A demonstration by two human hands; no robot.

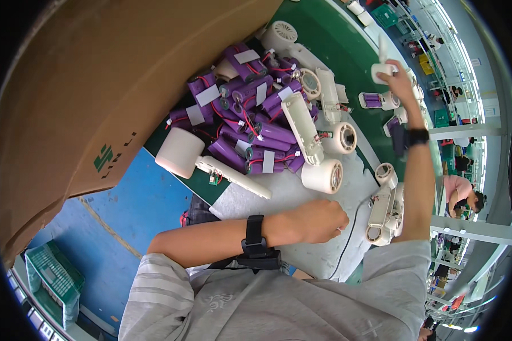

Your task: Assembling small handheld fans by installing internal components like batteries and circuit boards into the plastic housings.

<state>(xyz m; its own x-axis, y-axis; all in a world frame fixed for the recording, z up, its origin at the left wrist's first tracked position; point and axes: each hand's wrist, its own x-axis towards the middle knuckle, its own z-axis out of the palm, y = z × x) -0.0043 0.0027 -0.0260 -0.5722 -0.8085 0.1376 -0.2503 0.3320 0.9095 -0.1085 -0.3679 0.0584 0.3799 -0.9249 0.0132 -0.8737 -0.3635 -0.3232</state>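
My left hand (323,220) is curled closed above the grey work surface (250,207), below a white fan housing (322,175); what its fingers hold, if anything, is hidden. My right hand (401,85) reaches out to the far right and grips a white fan housing (383,73) with a slim upright part above it. Near that hand, an open white housing (375,100) with a purple battery pack inside lies on the green belt (355,68). Between my arms is a heap of purple battery packs (261,91) with red and black wires and white labels.
A large cardboard box (114,85) stands at the left. Several white fan housings (385,207) lie by my right forearm, beside a dark cable (347,247). Another housing (180,152) lies left of the batteries. A green crate (54,273) sits on the blue floor. Other people work at the far right.
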